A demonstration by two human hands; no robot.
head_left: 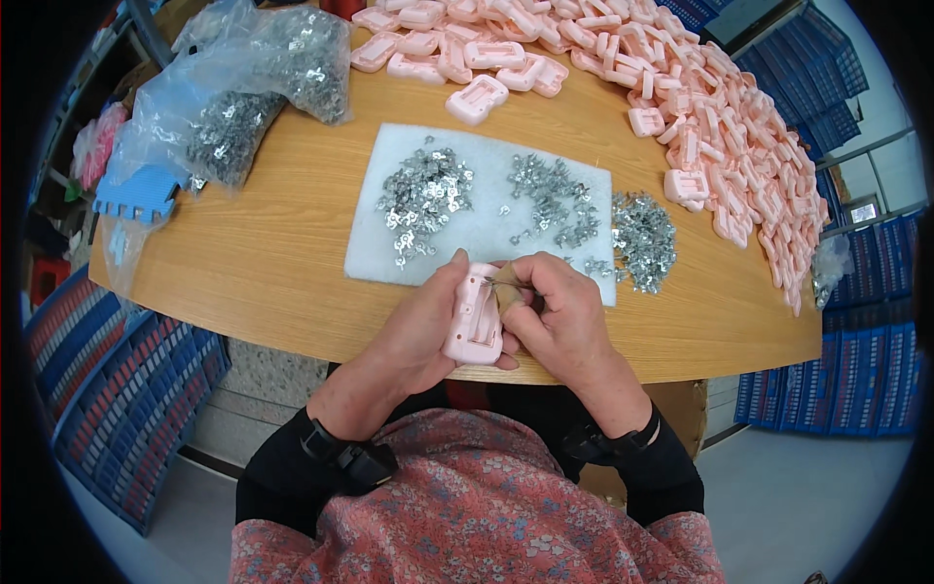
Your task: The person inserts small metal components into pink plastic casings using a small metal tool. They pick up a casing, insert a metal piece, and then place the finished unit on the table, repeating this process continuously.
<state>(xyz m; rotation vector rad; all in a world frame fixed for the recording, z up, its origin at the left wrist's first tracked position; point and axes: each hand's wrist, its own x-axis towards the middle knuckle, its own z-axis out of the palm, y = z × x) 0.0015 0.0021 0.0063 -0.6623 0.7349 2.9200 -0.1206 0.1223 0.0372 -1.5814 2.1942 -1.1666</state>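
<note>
My left hand (411,321) is wrapped round a pale pink plastic casing (474,326) with a recessed slot and small holes, tilted up at the table's front edge. Over the casing's upper end, my right hand (564,307) is closed in a pinch, with a tan cover on a fingertip. Something thin and metallic shows at its fingertips against the casing, too small to name. Just beyond my hands lies a white foam sheet (375,255), bearing a left heap of small metal clips (426,200) and a right heap of similar metal pieces (553,195).
Another heap of small metal pieces (644,241) lies at the sheet's right edge. Many pink casings (720,156) are piled along the far and right side of the wooden table (282,243). Clear plastic bags of metal parts (233,136) stand at left, beside a blue foam piece (136,195).
</note>
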